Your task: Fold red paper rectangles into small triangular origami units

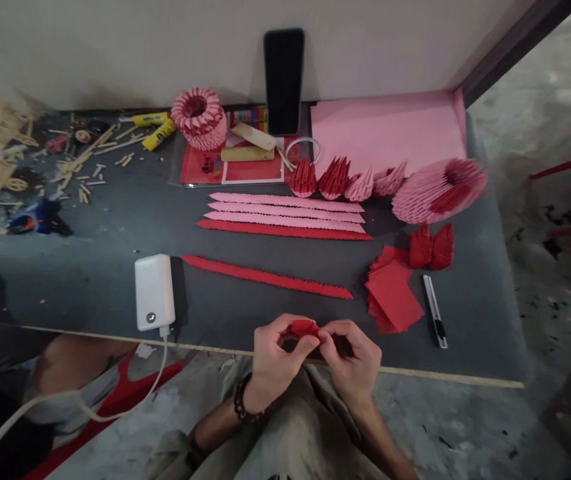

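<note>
My left hand (278, 357) and my right hand (350, 357) meet at the near edge of the dark table (90, 280). Both pinch a small folded red paper piece (305, 327) between fingers and thumbs. A beaded bracelet sits on my left wrist. Just right of my hands lies a stack of red paper squares (393, 293). A long red strip of joined folded pieces (268, 277) lies on the table beyond my hands.
A white power bank (154, 291) with a cable lies to the left. A utility knife (434, 310) lies right of the squares. Pink and red strips (285, 215), folded-paper cones, round paper models (438, 190), pink sheets, a propped phone (283, 80), glue guns and wooden sticks fill the back.
</note>
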Demonstrator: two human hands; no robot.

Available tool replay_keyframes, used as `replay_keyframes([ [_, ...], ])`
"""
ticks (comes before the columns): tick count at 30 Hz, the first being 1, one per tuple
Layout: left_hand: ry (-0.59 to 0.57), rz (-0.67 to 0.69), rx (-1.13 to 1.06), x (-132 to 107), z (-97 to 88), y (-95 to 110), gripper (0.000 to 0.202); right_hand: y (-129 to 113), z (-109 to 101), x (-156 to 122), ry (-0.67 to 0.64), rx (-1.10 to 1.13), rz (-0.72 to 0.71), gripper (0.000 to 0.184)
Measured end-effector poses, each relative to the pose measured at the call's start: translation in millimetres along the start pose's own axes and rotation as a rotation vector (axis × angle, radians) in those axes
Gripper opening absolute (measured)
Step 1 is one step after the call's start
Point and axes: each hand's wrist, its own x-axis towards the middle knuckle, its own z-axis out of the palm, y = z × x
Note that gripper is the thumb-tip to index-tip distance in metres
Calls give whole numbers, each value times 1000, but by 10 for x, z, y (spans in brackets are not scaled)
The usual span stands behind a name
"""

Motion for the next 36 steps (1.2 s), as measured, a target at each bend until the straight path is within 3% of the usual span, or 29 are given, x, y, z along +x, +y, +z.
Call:
replay_keyframes([
  [4,-52,-123,-68,5,-29,-11,19,-4,2,9,27,50,20,6],
  [10,-85,-49,71,-30,-70,25,12,-10,-42,39,-60,179,84,7],
  [13,-106,-37,103,-22,-62,36,13,3,-36,49,-57,189,137,16],
  [17,-101,-75,55,-8,-58,43,13,12,-7,20,-38,183,156,15],
  [25,-110,-110,-12,6,-123,44,15,13,0,-71,19,33,-7,4],
  [30,-133,-157,-190,15,-117,48,22,49,32,-85,64,-47,-93,4],
  [36,-138,-273,-386,24,-116,24,27,121,8,-79,64,-36,-312,16],
])
